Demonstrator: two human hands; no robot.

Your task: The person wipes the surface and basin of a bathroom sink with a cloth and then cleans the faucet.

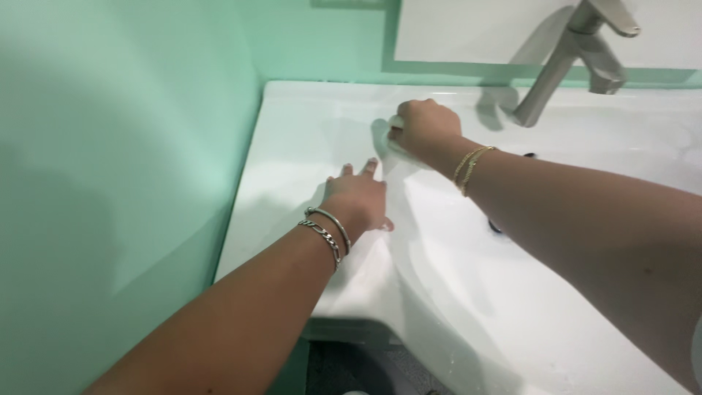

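Observation:
My left hand point(356, 196) lies flat, fingers spread, on the left ledge of a white sink point(292, 124); two silver bracelets ring its wrist. My right hand point(423, 126) is closed around a small white thing, a cloth or pad point(395, 122), pressed on the sink's rim farther back. Most of that white thing is hidden by my fingers. A gold bracelet sits on my right wrist. The basin drops away under my right forearm.
A brushed metal tap point(578, 58) stands at the back right of the sink. A dark drain opening point(496, 227) shows beside my right forearm. A pale green wall point(124, 146) closes the left side, and a mirror edge point(468, 29) runs above.

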